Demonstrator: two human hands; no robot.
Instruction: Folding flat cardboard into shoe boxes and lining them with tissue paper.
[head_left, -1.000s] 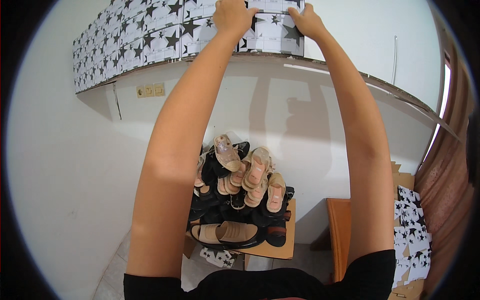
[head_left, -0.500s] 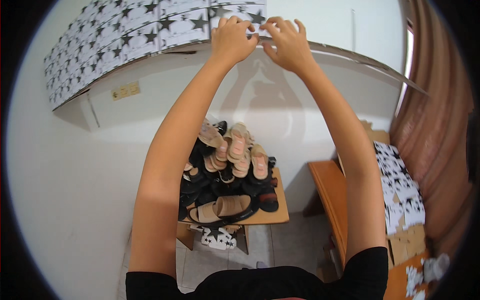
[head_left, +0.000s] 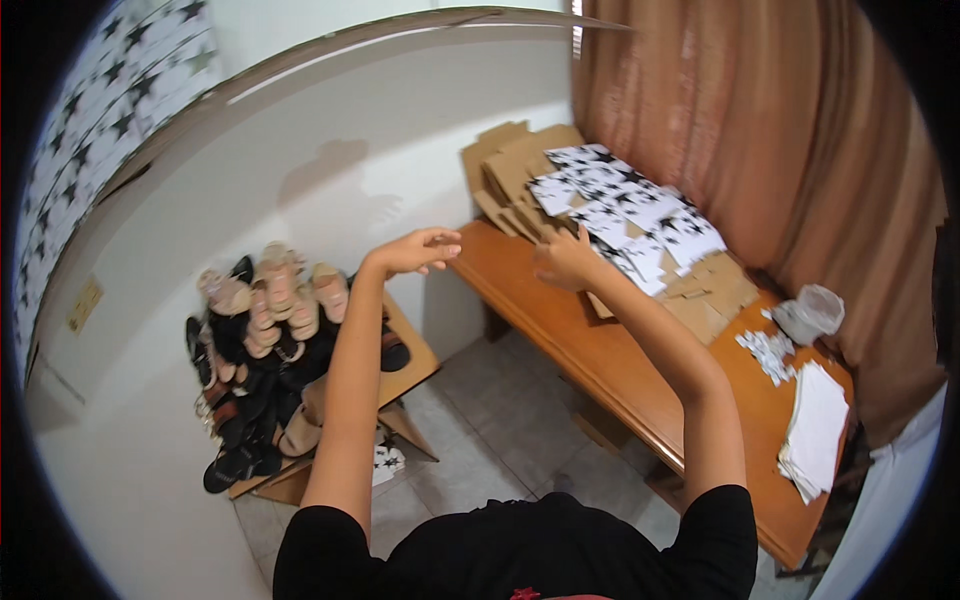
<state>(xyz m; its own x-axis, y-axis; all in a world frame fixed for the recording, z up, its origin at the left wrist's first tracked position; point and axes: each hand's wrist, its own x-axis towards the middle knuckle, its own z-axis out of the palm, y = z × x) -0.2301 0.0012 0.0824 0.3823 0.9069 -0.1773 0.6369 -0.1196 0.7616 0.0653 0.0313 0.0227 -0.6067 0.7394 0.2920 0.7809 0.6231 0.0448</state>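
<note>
My left hand [head_left: 416, 252] is held out in mid-air, its fingers loosely curled and apart, with nothing in it. Across from it, my right hand [head_left: 567, 260] hovers over the wooden table [head_left: 520, 290], close to a stack of flattened cardboard boxes; its fingers look loosely spread and hold nothing. White sheets of card with black stars [head_left: 625, 200] lie on that stack, just beyond the right hand. Below and left of my left hand, a pile of beige and black sandals [head_left: 283, 290] covers a small wooden table.
Star-patterned boxes [head_left: 135, 75] stand on the wall shelf [head_left: 330, 48] at upper left. On the table's right part are a clear plastic bag [head_left: 810, 314], small paper pieces [head_left: 767, 355] and a stack of white paper [head_left: 815, 430]. A brown curtain [head_left: 740, 130] hangs behind.
My view has turned right toward the wooden table. Both hands have come down from the star-patterned boxes on the shelf and moved farther apart.
</note>
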